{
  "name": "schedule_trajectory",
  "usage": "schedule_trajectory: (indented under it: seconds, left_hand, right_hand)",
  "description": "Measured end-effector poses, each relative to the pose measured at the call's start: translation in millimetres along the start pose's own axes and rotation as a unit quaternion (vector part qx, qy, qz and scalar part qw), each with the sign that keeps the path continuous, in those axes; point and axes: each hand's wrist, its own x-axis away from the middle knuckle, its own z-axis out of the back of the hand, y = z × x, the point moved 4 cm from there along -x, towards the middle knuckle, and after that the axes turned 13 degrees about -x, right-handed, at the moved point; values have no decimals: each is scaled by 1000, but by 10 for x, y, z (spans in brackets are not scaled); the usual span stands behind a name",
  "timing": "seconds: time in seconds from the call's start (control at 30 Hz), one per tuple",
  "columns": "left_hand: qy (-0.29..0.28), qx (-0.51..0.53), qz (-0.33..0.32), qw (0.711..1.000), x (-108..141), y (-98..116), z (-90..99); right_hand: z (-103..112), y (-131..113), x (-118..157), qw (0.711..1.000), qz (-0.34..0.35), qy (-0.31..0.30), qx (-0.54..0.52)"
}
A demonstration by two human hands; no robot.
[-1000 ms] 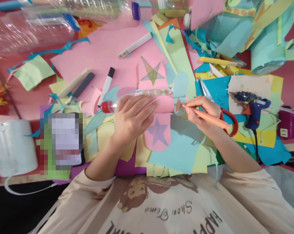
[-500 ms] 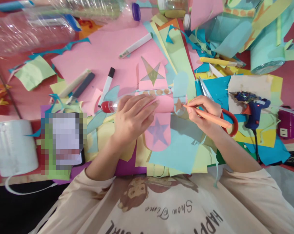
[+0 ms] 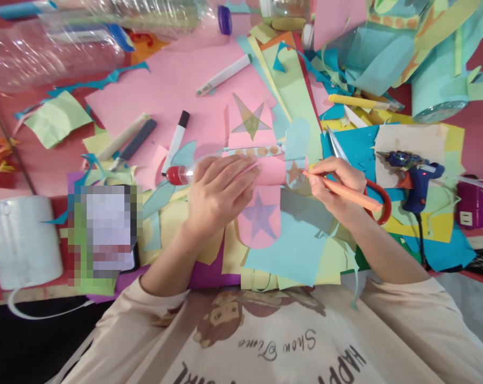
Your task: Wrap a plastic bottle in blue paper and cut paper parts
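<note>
A small bottle with a red cap [image 3: 176, 175] lies on its side, wrapped in pink paper [image 3: 271, 169]. My left hand [image 3: 223, 189] rests over the bottle, its fingers curved around it. Pink paper wings stick out on both sides, one with a green star [image 3: 251, 118], the other with a purple star [image 3: 259, 214]. At the bottle's right end is a light blue piece [image 3: 297, 137] with an orange star [image 3: 294, 174]. An orange marker [image 3: 345, 192] is pinched in my right hand [image 3: 337, 184], its tip close to that star.
Scissors with red handles [image 3: 382, 205] lie beneath my right hand. Farther right is a blue glue gun [image 3: 419, 176]. Large plastic bottles [image 3: 53, 56] lie at the back left; a phone [image 3: 113, 229] is at the front left. Markers and paper scraps surround the work.
My right hand and the orange marker have shifted very slightly to the right, away from the orange star. My left hand stays in place on the bottle.
</note>
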Motion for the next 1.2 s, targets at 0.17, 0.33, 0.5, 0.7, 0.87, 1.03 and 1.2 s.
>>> schedule_trajectory:
  seconds: [0.17, 0.33, 0.5, 0.7, 0.87, 1.03, 1.2]
  left_hand:
    - [1, 11, 10, 1000, 9, -7, -20]
    - [11, 12, 4, 1000, 14, -9, -32]
    - [31, -7, -16, 999, 15, 1, -13]
    - [32, 9, -11, 999, 8, -1, -11]
    - [14, 0, -13, 1000, 3, 0, -9]
    - [-14, -29, -24, 999, 0, -11, -20]
    - [-16, -37, -25, 999, 4, -23, -36]
  right_hand:
    - [-3, -4, 2, 1000, -4, 4, 5]
    - [-2, -3, 2, 1000, -9, -2, 14]
    - [10, -3, 0, 1000, -5, 15, 14]
    - [0, 0, 13, 1000, 1, -2, 2]
    - [39, -4, 14, 999, 29, 33, 0]
    - [-13, -26, 3, 1000, 26, 9, -6]
    - [-46, -26, -4, 999, 11, -27, -13]
